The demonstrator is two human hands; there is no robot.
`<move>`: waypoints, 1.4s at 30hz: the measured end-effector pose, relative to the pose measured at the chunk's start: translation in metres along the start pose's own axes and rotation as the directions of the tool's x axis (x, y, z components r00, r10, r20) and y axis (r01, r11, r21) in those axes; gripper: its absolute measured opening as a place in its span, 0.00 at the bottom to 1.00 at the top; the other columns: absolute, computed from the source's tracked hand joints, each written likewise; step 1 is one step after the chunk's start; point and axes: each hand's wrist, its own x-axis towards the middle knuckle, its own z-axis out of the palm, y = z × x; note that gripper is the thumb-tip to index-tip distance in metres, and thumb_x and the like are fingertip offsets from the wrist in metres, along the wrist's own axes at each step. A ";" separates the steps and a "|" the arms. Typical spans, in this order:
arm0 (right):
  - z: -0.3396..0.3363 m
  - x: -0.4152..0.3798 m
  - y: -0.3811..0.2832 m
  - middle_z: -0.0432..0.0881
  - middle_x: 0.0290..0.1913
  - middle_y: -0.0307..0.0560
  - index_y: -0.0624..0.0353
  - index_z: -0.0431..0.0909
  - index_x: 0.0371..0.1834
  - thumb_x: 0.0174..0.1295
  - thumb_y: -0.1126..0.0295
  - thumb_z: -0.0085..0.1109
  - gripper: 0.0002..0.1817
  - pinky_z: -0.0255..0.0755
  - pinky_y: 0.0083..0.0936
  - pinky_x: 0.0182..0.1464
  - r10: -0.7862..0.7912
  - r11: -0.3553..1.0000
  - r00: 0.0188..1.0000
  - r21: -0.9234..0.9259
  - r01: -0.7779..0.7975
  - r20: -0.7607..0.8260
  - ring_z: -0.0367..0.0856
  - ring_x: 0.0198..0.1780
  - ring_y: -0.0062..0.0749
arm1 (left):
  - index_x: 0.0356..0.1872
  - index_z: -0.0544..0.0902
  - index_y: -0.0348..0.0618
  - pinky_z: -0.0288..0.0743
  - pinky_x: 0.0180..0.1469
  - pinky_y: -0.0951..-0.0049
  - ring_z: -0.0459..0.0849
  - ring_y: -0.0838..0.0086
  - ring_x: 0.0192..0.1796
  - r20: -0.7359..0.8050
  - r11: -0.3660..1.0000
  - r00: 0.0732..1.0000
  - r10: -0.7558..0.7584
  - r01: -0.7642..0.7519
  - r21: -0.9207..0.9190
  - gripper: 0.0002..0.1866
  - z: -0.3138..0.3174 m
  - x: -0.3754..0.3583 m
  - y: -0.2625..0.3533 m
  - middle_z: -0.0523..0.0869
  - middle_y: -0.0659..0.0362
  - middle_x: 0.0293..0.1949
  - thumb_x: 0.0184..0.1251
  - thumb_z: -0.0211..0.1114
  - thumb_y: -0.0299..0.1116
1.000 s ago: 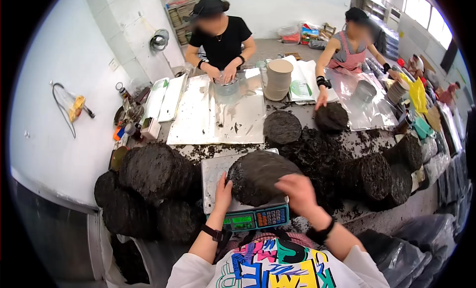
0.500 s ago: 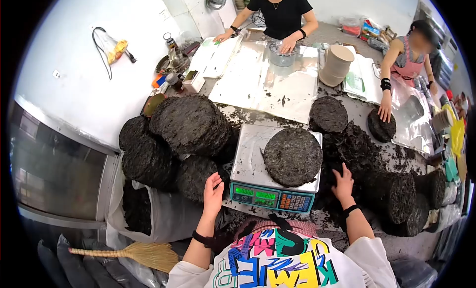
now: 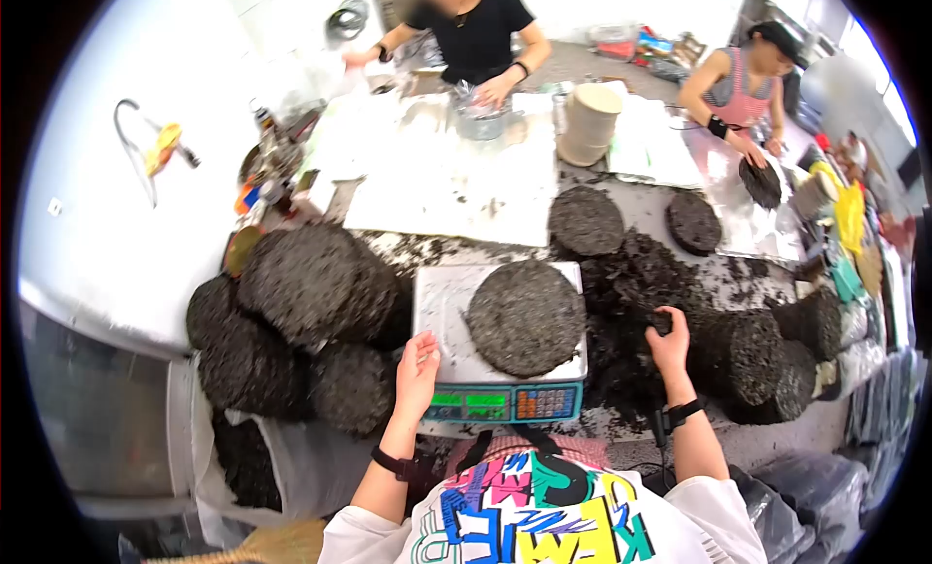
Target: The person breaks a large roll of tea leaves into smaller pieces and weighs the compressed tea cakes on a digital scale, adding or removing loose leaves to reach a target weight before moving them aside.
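Cake (image 3: 525, 315) lies on scale (image 3: 442, 302), between both hands' fingers (image 3: 424, 351), untouched.

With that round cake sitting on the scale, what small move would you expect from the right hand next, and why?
Probably lifting a pinch onto the cake: the right hand is in the loose pile beside the scale, while the left hand rests at its edge.
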 end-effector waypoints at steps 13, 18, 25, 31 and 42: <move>0.068 0.022 -0.153 0.70 0.60 0.55 0.54 0.74 0.50 0.43 0.72 0.62 0.26 0.62 0.37 0.63 -0.391 0.878 0.845 0.422 0.225 0.364 0.67 0.63 0.46 | 0.60 0.68 0.40 0.61 0.65 0.62 0.67 0.52 0.63 0.109 0.935 0.976 0.191 -0.214 0.282 0.27 0.042 0.018 0.026 0.68 0.46 0.60 0.55 0.59 0.23; 0.017 0.024 -0.042 0.79 0.45 0.44 0.62 0.70 0.54 0.43 0.71 0.66 0.30 0.72 0.31 0.51 0.281 0.665 0.810 0.504 -0.551 0.515 0.78 0.48 0.38 | 0.58 0.69 0.38 0.64 0.62 0.63 0.72 0.53 0.59 0.067 0.899 0.958 0.278 -0.285 0.334 0.25 0.013 0.016 0.032 0.72 0.47 0.57 0.57 0.60 0.26; 0.007 -0.030 -0.035 0.70 0.59 0.51 0.59 0.59 0.65 0.48 0.68 0.69 0.40 0.65 0.33 0.58 0.159 0.980 0.963 0.083 -0.180 0.216 0.70 0.58 0.36 | 0.69 0.59 0.49 0.48 0.69 0.44 0.53 0.49 0.72 0.521 0.616 0.768 0.373 -0.625 0.480 0.45 0.053 0.054 0.112 0.59 0.44 0.67 0.51 0.67 0.53; 0.066 -0.094 -0.030 0.66 0.64 0.53 0.66 0.57 0.67 0.62 0.61 0.58 0.34 0.55 0.32 0.68 0.429 0.503 0.704 0.498 -0.707 0.566 0.63 0.66 0.39 | 0.71 0.55 0.54 0.32 0.65 0.28 0.39 0.46 0.74 0.652 0.511 0.691 0.313 -0.701 0.498 0.45 0.156 0.046 0.065 0.46 0.46 0.72 0.52 0.65 0.48; 0.067 0.111 0.026 0.76 0.55 0.45 0.58 0.72 0.53 0.57 0.67 0.52 0.19 0.66 0.46 0.59 0.562 -0.272 0.649 0.855 -0.441 0.513 0.72 0.57 0.43 | 0.63 0.66 0.41 0.53 0.69 0.55 0.56 0.47 0.70 0.436 0.648 0.679 0.591 -0.721 0.245 0.34 0.201 0.122 0.145 0.59 0.43 0.68 0.52 0.65 0.32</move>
